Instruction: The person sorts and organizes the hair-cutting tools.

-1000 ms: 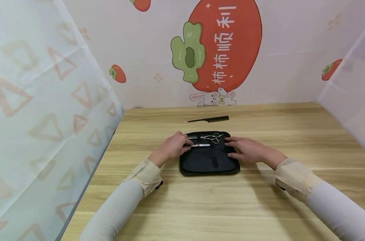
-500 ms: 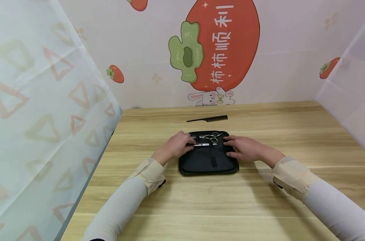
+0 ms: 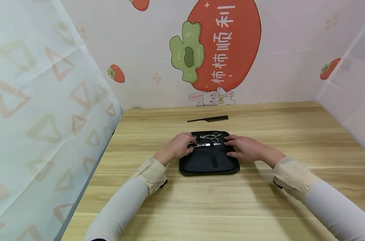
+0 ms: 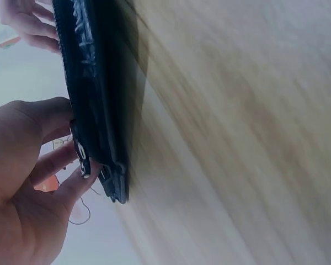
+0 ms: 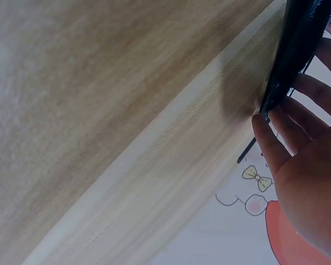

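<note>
A black zip case (image 3: pixel 200 164) lies unfolded on the wooden table. My left hand (image 3: pixel 180 145) is at its left side and pinches the handle end of a pair of silver scissors (image 3: pixel 204 145). Their blades point right, passing under a small black strap, and the tip shows beyond it. The dark handle (image 4: pixel 81 149) is between thumb and fingers in the left wrist view. Above lies a second pair of scissors (image 3: pixel 213 137), held by another strap, its finger rings to the right. My right hand (image 3: pixel 245 149) rests its fairly straight fingers (image 5: pixel 273 146) on the case's right edge.
A black tail comb (image 3: pixel 213 119) lies behind the case, its thin handle pointing left. The wooden table (image 3: pixel 206 207) meets a printed backdrop (image 3: pixel 152 90) at the back. A patterned sheet (image 3: pixel 65 110) borders the left side.
My left hand has moved slightly right with the scissors, and their tip now shows past the right side of the strap. The right hand stays on the case edge.
</note>
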A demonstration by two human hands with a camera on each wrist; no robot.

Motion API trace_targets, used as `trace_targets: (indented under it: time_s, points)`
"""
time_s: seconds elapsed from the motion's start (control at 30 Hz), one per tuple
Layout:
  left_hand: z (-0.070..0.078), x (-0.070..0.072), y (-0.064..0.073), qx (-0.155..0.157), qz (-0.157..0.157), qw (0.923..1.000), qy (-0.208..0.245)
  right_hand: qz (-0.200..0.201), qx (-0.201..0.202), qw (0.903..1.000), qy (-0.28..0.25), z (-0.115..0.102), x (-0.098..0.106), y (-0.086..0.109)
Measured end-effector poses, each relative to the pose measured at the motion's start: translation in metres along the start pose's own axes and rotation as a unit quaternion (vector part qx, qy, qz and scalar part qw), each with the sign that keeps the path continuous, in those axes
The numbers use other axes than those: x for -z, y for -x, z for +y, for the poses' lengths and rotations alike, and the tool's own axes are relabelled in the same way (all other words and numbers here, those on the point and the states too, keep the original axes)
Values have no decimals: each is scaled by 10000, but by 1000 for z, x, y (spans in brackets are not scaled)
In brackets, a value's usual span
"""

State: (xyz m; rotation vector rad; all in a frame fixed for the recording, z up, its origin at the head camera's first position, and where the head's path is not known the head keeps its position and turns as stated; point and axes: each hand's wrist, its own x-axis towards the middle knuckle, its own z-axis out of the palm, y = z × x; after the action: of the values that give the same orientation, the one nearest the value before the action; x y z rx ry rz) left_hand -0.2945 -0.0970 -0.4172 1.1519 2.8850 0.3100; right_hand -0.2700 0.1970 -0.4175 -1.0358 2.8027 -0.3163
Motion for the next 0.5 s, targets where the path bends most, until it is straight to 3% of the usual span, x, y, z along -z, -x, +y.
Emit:
trace_targets:
  time_s: [0.5]
  points:
    - [5, -1, -3, -212, 35, 9996, 191, -43, -153, 9998, -108, -1, 0, -1]
